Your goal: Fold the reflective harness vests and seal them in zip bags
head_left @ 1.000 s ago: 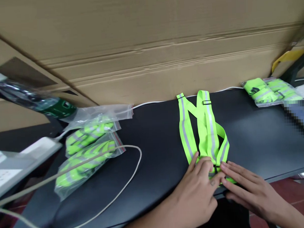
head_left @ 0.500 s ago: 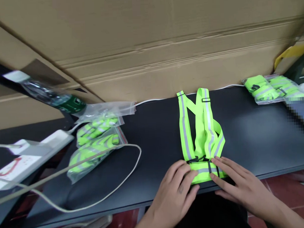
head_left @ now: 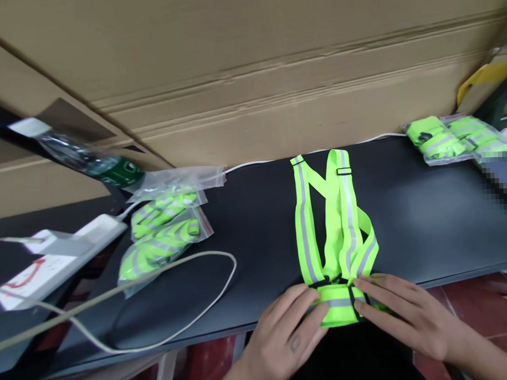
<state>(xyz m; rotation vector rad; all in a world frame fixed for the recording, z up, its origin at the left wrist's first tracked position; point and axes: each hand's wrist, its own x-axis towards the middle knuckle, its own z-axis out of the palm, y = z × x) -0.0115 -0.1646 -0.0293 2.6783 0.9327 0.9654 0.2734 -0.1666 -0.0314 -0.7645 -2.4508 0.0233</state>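
Note:
A neon yellow-green reflective harness vest with grey stripes lies on the dark table, its shoulder straps stretched away from me. Its folded waist belt is at the table's front edge. My left hand grips the belt's left end, fingers bent over it. On the belt's right end, beside a black slider buckle, my right hand has its fingers closed. Both thumbs are mostly hidden. Another black buckle sits high on the right shoulder strap.
Bagged reflective vests lie on the left, with more bagged vests at the back right. A white cable loops across the table's left side, near a power strip and a plastic bottle. Cardboard stands behind.
Both hands have drawn the belt slightly toward me, so it now hangs a little over the table's front edge. The vest's straps have shifted slightly with it.

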